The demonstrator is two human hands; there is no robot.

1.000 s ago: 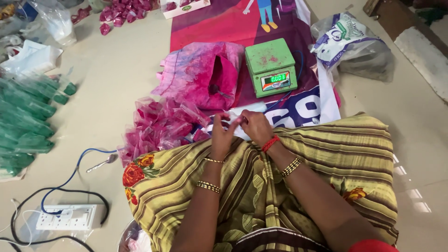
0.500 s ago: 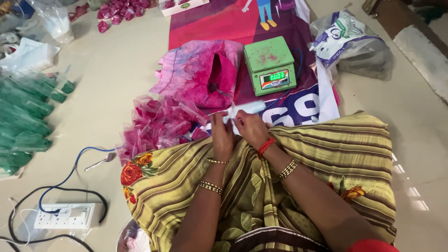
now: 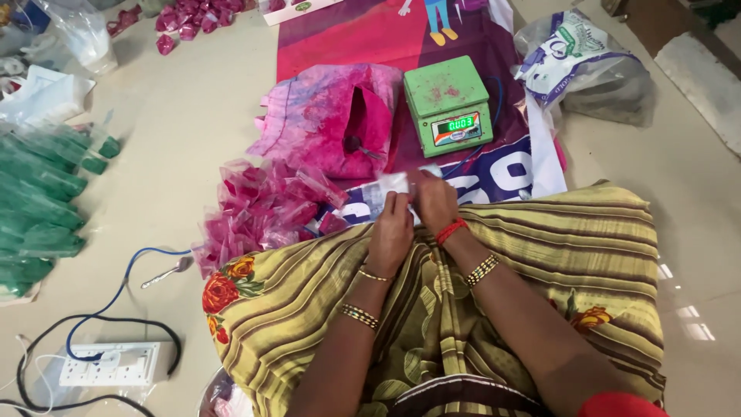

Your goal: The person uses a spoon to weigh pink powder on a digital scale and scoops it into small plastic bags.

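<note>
Both hands pinch small clear pouch (image 3: 392, 185) over lap: left hand (image 3: 391, 232), right hand (image 3: 434, 202); green scale (image 3: 448, 104) bare; heap of filled pink pouches (image 3: 262, 210) on floor beside; pouch seemingly unfinished

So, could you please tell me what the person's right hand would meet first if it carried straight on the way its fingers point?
The right hand, holding a small clear packet together with the left hand, points up the picture. Beyond the packet, the green weighing scale looks first in line, though depth is hard to judge.
</note>
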